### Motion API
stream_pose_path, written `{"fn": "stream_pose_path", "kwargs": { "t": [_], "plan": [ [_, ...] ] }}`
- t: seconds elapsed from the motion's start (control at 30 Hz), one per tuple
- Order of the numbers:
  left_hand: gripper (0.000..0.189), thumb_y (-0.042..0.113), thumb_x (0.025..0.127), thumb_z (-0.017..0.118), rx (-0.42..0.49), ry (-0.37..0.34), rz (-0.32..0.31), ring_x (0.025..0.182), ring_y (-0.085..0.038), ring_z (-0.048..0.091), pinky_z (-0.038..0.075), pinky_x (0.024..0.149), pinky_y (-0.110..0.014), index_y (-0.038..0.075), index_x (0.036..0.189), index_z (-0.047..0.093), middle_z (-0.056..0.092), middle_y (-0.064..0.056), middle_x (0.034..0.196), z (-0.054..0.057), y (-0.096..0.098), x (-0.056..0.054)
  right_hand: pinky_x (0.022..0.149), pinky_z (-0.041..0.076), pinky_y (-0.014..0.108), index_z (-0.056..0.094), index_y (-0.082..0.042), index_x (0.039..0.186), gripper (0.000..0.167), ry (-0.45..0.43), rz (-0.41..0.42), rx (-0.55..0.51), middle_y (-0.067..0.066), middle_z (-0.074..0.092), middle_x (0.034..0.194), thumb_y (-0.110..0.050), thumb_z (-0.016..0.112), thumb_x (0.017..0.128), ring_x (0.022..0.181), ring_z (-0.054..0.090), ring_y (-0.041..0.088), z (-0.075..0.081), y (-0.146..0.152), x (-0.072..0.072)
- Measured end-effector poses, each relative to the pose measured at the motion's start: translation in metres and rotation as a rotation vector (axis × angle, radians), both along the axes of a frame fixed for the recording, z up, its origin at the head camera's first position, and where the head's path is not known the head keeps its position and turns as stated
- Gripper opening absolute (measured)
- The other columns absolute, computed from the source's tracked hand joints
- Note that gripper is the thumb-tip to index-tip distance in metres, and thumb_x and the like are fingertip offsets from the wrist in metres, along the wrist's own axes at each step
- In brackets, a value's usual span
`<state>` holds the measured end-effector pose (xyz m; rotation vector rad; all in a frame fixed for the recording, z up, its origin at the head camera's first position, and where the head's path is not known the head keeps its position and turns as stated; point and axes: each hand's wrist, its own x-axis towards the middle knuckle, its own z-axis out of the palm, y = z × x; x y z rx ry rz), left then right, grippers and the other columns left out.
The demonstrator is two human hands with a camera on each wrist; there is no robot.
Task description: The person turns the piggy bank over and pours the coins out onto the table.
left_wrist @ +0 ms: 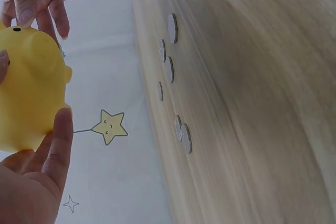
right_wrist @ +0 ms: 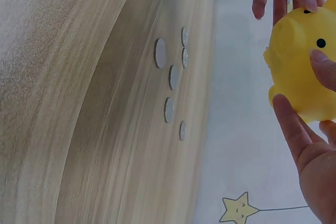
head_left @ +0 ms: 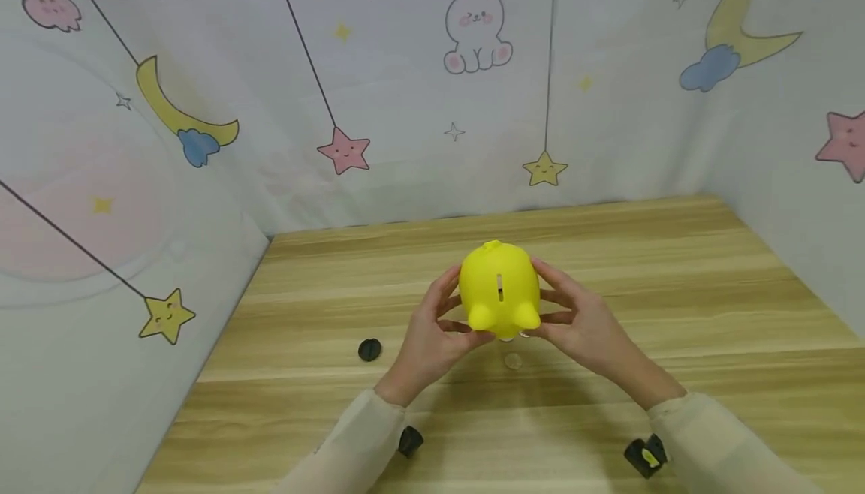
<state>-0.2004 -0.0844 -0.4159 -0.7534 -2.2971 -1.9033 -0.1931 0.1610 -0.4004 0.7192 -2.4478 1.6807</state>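
Observation:
A yellow piggy bank (head_left: 488, 272) with a coin slot in its back is held up off the table between both hands. My left hand (head_left: 432, 344) grips its left side and my right hand (head_left: 588, 325) its right side, fingers and thumbs curled about the body. Both wrist views show the pig's black eyes, with a thumb of the right hand (right_wrist: 315, 161) by one of them. Several silver coins (left_wrist: 172, 28) lie on the wood below the bank. From above, most are hidden behind it; one coin (head_left: 513, 361) shows just in front.
A round black stopper (head_left: 369, 350) lies on the wooden table (head_left: 324, 291) left of the left hand. Fabric walls (head_left: 419, 103) printed with stars, moons and rabbits enclose the back and sides. Small black devices (head_left: 645, 456) sit at the wrists.

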Motion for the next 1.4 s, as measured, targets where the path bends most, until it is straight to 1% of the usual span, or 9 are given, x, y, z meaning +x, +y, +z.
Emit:
{"fn": "stream_pose_path", "kwargs": {
  "t": [0.13, 0.23, 0.4, 0.57, 0.73, 0.83, 1.0, 1.17, 1.4],
  "plan": [
    [0.070, 0.027, 0.089, 0.077, -0.059, -0.093, 0.061, 0.100, -0.025, 0.061, 0.058, 0.075, -0.039, 0.021, 0.149, 0.040, 0.052, -0.007, 0.130, 0.003, -0.002, 0.003, 0.073, 0.059, 0.033, 0.036, -0.007, 0.153, 0.078, -0.099, 0.019, 0.007, 0.021, 0.047, 0.143, -0.010, 0.077, 0.088, 0.101, 0.066, 0.032, 0.001, 0.000, 0.000],
    [0.051, 0.050, 0.098, 0.059, -0.135, -0.243, 0.105, 0.077, -0.024, 0.064, 0.059, 0.063, -0.039, 0.013, 0.133, 0.052, 0.060, -0.010, 0.101, 0.010, 0.000, 0.005, 0.064, 0.059, 0.038, 0.046, 0.001, 0.143, 0.056, -0.239, 0.006, 0.040, 0.020, 0.060, 0.117, -0.029, 0.064, 0.099, 0.085, 0.066, 0.029, 0.003, -0.004, 0.002],
    [0.085, 0.077, 0.093, 0.025, -0.317, -0.473, 0.130, 0.045, -0.022, 0.060, 0.057, 0.050, -0.042, 0.002, 0.088, 0.064, 0.063, -0.013, 0.064, 0.018, 0.006, 0.005, 0.046, 0.055, 0.037, 0.065, 0.000, 0.093, 0.069, -0.426, -0.107, 0.176, 0.015, 0.064, 0.067, -0.063, 0.038, 0.101, 0.053, 0.063, 0.028, 0.007, -0.017, 0.002],
    [0.097, 0.082, 0.090, 0.016, -0.425, -0.563, 0.166, 0.037, -0.018, 0.054, 0.056, 0.046, -0.040, 0.001, 0.068, 0.064, 0.061, -0.012, 0.054, 0.016, 0.007, 0.002, 0.040, 0.050, 0.032, 0.065, -0.004, 0.074, 0.084, -0.508, -0.143, 0.272, 0.017, 0.063, 0.059, -0.075, 0.026, 0.095, 0.042, 0.060, 0.025, 0.008, -0.025, 0.000],
    [0.095, 0.082, 0.090, 0.017, -0.435, -0.564, 0.145, 0.042, -0.017, 0.055, 0.055, 0.047, -0.036, 0.003, 0.074, 0.066, 0.063, -0.012, 0.059, 0.013, 0.006, 0.000, 0.040, 0.051, 0.034, 0.066, -0.002, 0.079, 0.081, -0.511, -0.110, 0.252, 0.016, 0.063, 0.060, -0.072, 0.029, 0.097, 0.045, 0.061, 0.026, 0.006, -0.023, -0.001],
    [0.087, 0.079, 0.092, 0.022, -0.412, -0.525, 0.123, 0.051, -0.021, 0.060, 0.056, 0.052, -0.037, 0.005, 0.085, 0.067, 0.065, -0.011, 0.069, 0.011, 0.004, -0.001, 0.046, 0.055, 0.038, 0.066, 0.001, 0.106, 0.074, -0.512, -0.075, 0.204, 0.015, 0.065, 0.074, -0.066, 0.037, 0.099, 0.058, 0.064, 0.029, 0.005, -0.019, -0.001],
    [0.072, 0.066, 0.099, 0.038, -0.258, -0.428, 0.051, 0.082, -0.034, 0.067, 0.059, 0.067, -0.044, 0.007, 0.136, 0.057, 0.065, -0.010, 0.106, 0.005, -0.002, -0.002, 0.063, 0.060, 0.044, 0.035, -0.001, 0.150, 0.075, -0.460, -0.017, 0.096, 0.024, 0.054, 0.122, -0.046, 0.063, 0.097, 0.089, 0.067, 0.032, 0.002, -0.007, -0.003],
    [0.061, 0.046, 0.104, 0.049, -0.076, -0.377, -0.040, 0.104, -0.029, 0.062, 0.058, 0.078, -0.047, 0.022, 0.157, 0.030, 0.053, -0.011, 0.137, 0.000, -0.007, 0.000, 0.079, 0.058, 0.044, 0.029, -0.008, 0.154, 0.088, -0.361, 0.016, 0.035, 0.024, 0.037, 0.147, -0.027, 0.081, 0.085, 0.110, 0.063, 0.037, -0.002, 0.003, -0.002],
    [0.051, 0.038, 0.106, 0.047, 0.078, -0.412, -0.038, 0.106, -0.030, 0.061, 0.057, 0.076, -0.055, 0.022, 0.153, 0.040, 0.046, -0.010, 0.147, -0.005, -0.006, 0.000, 0.084, 0.057, 0.036, 0.027, -0.004, 0.155, 0.093, -0.312, 0.063, -0.031, 0.022, 0.032, 0.152, -0.013, 0.084, 0.081, 0.117, 0.058, 0.043, -0.009, 0.007, -0.001]
  ]
}}
